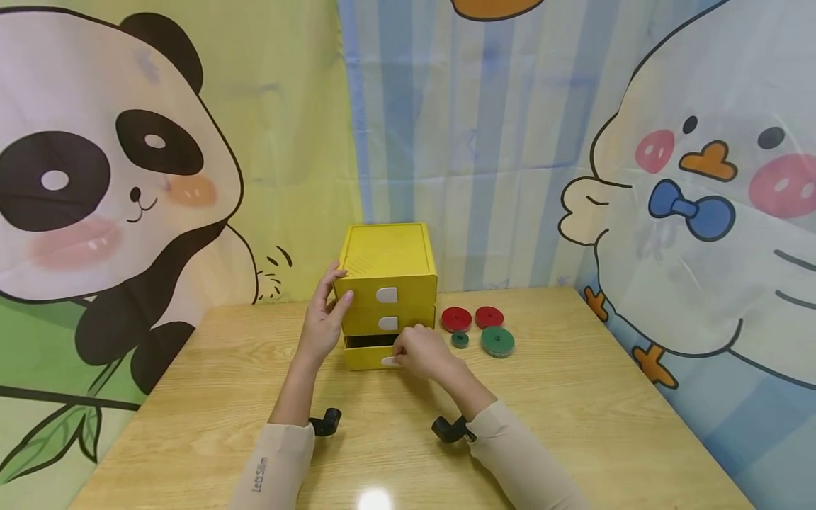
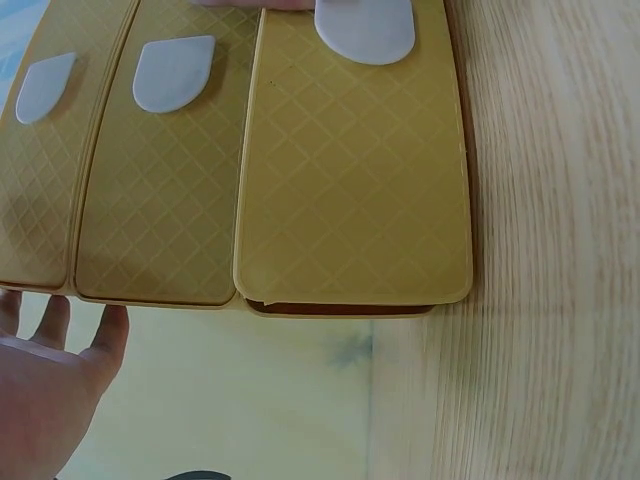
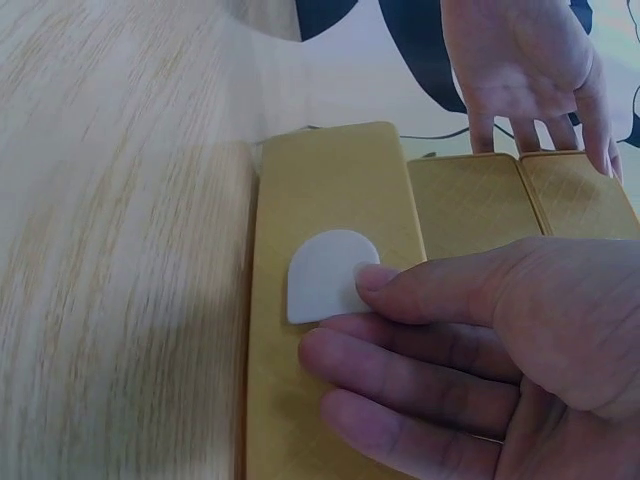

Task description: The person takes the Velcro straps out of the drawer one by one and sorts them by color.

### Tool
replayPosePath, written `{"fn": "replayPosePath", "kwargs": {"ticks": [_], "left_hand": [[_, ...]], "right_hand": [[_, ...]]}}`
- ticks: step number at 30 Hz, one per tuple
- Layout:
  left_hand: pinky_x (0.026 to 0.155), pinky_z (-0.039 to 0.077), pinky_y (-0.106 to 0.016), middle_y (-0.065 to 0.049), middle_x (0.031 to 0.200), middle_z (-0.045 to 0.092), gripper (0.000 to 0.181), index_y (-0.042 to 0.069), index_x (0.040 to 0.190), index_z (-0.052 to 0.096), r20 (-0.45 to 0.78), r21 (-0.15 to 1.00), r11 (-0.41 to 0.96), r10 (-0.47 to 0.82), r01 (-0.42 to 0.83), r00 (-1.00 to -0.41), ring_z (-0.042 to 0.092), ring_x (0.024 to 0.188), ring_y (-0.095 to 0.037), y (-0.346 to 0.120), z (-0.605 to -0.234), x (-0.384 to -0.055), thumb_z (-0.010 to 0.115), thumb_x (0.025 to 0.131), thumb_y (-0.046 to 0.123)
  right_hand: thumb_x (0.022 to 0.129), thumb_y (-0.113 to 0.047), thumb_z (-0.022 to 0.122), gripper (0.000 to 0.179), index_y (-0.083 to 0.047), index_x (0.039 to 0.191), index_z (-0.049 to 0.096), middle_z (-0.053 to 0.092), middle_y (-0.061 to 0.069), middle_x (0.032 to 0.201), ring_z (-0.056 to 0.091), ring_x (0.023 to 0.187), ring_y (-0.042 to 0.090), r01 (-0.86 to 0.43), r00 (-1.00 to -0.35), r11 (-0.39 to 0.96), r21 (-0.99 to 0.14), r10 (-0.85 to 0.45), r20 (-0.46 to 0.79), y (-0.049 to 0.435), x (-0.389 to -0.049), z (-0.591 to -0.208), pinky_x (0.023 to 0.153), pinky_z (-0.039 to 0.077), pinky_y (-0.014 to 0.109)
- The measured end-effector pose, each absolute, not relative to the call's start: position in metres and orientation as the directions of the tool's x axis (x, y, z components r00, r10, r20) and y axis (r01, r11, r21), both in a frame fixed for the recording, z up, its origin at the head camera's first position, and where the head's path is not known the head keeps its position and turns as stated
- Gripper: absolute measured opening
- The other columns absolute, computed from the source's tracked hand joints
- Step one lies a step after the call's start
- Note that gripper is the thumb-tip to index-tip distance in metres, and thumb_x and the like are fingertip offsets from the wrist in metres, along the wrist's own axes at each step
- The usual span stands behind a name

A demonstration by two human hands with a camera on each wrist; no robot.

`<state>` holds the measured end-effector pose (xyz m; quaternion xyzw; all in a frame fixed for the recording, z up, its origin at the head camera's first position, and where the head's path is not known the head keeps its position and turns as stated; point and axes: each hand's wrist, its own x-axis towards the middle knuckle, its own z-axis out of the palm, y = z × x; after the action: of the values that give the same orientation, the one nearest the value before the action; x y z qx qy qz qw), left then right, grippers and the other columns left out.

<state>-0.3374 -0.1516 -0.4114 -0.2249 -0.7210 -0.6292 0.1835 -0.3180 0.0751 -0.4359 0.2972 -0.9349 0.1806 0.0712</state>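
A small yellow drawer cabinet (image 1: 385, 251) with three stacked drawers stands on the table. Its bottom drawer (image 1: 366, 359) is pulled partly out, with a dark gap above its front. My left hand (image 1: 324, 322) rests against the cabinet's left side near the top, its fingers fairly straight and the thumb toward the front. In the left wrist view, fingertips (image 2: 108, 330) touch the cabinet's edge. My right hand (image 1: 423, 350) is at the bottom drawer's front. It pinches the white handle tab (image 3: 330, 275), with the thumb on the tab's edge and the other fingers curled beside it.
Right of the cabinet lie two red discs (image 1: 456, 319) (image 1: 489, 317), a larger green disc (image 1: 497, 341) and a small dark green disc (image 1: 460, 340). Printed cloths with a panda (image 1: 127, 156) and a chick (image 1: 688, 283) hang around the wooden table (image 1: 191, 397).
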Motion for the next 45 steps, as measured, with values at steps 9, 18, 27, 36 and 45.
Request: {"fn": "replayPosePath", "kwargs": {"ticks": [9,18,27,36,45], "left_hand": [[0.123,0.024,-0.068,0.004,0.174,0.023,0.039,0.019,0.147,0.05,0.541,0.829,0.107,0.093,0.549,-0.836,0.019,0.161,-0.026,-0.1518,-0.4129,-0.3376,0.056,0.109,0.023],[0.122,0.025,-0.068,0.006,0.173,0.024,0.04,0.02,0.148,0.051,0.551,0.824,0.107,0.083,0.557,-0.83,0.02,0.16,-0.024,-0.1532,-0.4128,-0.3397,0.057,0.109,0.023],[0.122,0.025,-0.067,0.003,0.173,0.024,0.04,0.019,0.147,0.051,0.55,0.824,0.102,0.083,0.557,-0.831,0.02,0.16,-0.024,-0.1532,-0.4116,-0.3404,0.058,0.108,0.022],[0.122,0.025,-0.068,0.0,0.174,0.023,0.04,0.018,0.148,0.05,0.552,0.824,0.099,0.085,0.558,-0.83,0.02,0.16,-0.026,-0.1528,-0.4115,-0.3406,0.057,0.109,0.02],[0.122,0.024,-0.069,0.01,0.172,0.024,0.039,0.02,0.148,0.05,0.543,0.827,0.116,0.089,0.55,-0.835,0.02,0.16,-0.025,-0.1534,-0.4124,-0.3399,0.057,0.109,0.024]], "right_hand": [[0.092,-0.024,0.081,0.024,-0.012,0.071,0.08,0.052,-0.014,0.055,0.045,0.054,0.005,-0.589,-0.808,0.754,-0.29,-0.547,0.218,0.0749,-0.315,-0.4339,0.05,0.037,0.021],[0.093,-0.022,0.08,0.028,-0.016,0.065,0.076,0.054,-0.014,0.057,0.044,0.055,0.005,-0.6,-0.8,0.753,-0.271,-0.559,0.218,0.0739,-0.3135,-0.431,0.049,0.036,0.021],[0.091,-0.017,0.081,0.018,-0.014,0.074,0.081,0.057,-0.014,0.059,0.047,0.056,0.006,-0.603,-0.797,0.75,-0.27,-0.566,0.21,0.0751,-0.3138,-0.4303,0.049,0.039,0.021],[0.091,-0.018,0.081,0.019,-0.013,0.074,0.08,0.054,-0.013,0.058,0.046,0.055,0.006,-0.594,-0.804,0.754,-0.279,-0.56,0.2,0.0749,-0.3131,-0.4292,0.049,0.036,0.021],[0.093,-0.02,0.08,0.02,-0.016,0.074,0.079,0.059,-0.013,0.061,0.048,0.056,0.007,-0.59,-0.807,0.755,-0.285,-0.561,0.184,0.0753,-0.3134,-0.4293,0.05,0.04,0.022]]}}
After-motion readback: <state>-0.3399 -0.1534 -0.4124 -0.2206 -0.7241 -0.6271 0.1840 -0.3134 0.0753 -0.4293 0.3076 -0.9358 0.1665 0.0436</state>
